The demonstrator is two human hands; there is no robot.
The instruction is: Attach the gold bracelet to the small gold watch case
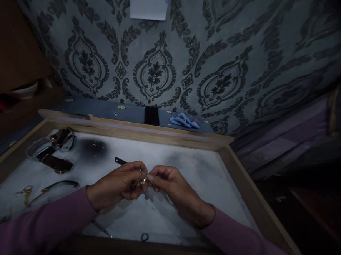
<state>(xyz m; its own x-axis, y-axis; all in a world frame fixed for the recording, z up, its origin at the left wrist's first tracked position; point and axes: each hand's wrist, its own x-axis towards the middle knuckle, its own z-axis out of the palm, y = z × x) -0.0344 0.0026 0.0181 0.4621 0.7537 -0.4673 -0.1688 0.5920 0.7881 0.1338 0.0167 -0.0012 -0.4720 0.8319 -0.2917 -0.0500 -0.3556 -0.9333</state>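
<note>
Over the middle of a white-bottomed wooden tray, my left hand (pixel 131 180) is closed around a small round gold watch (pixel 139 181). My right hand (pixel 166 179) meets it from the other side, thumb and forefinger pinched at the watch's right edge. The fingertips hide whether a smaller part is between them. Just behind my left hand a dark strip with a small hole at its end (pixel 120 160) sticks out; I cannot tell if it belongs to the watch. Below the hands lie a slim pointed tool (pixel 102 229) and a small dark ring (pixel 145 236).
Several watches (pixel 57 163) are grouped at the tray's back left. A dark curved strap (pixel 60 184) and a gold piece (pixel 27 193) lie in front of them. The tray's raised wooden rim (pixel 130 130) surrounds the work surface. Behind it rest a blue cloth (pixel 184 120) and a black object (pixel 151 116).
</note>
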